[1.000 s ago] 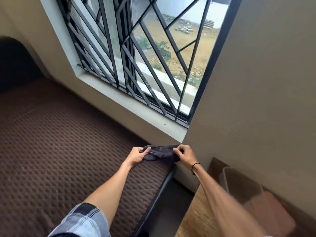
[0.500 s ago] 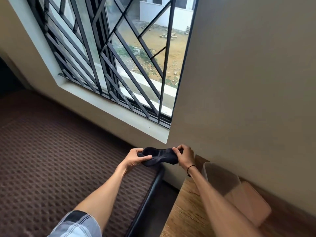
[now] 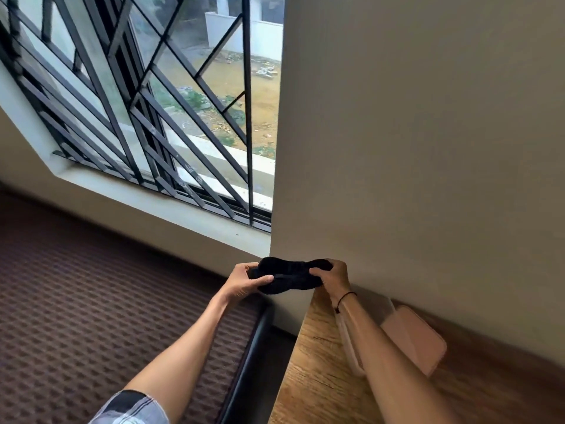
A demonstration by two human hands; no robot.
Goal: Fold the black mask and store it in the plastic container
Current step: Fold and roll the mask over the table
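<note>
A black mask (image 3: 290, 275) hangs bunched in the air between both hands, close to the wall corner. My left hand (image 3: 244, 280) pinches its left end, thumb on top. My right hand (image 3: 334, 276) grips its right end; a black band circles that wrist. The clear plastic container (image 3: 348, 341) stands on the wooden table below my right forearm, which hides most of it. A pinkish lid (image 3: 412, 338) leans against the wall just right of the container.
The wooden table (image 3: 315, 371) fills the lower right, against a beige wall (image 3: 428, 148). A brown patterned mattress (image 3: 76, 316) with a dark edge lies at the left, a narrow gap between it and the table. A barred window (image 3: 153, 117) is above.
Both hands have carried the mask rightward, from above the mattress edge to beside the table corner. The mask is more bunched. The view has turned right, showing more table.
</note>
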